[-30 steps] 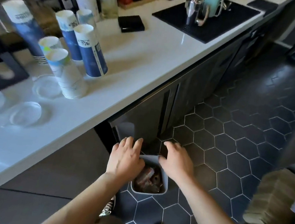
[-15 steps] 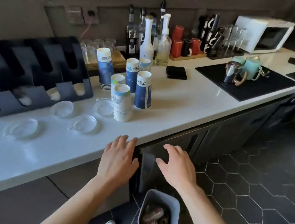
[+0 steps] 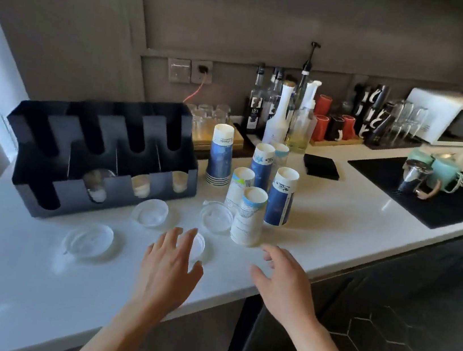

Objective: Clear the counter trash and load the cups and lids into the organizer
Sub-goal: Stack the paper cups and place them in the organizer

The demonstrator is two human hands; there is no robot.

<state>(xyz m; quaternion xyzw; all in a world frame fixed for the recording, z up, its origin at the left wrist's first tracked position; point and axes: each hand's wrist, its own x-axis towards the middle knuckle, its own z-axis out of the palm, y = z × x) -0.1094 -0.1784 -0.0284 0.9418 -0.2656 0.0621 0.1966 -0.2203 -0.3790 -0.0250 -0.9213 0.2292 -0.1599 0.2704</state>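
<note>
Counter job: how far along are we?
Done: no loose trash shows on the counter. In hand: nothing; left hand and right hand hover open near the lids. Left: the cup stacks and clear lids remain outside the black organizer.
</note>
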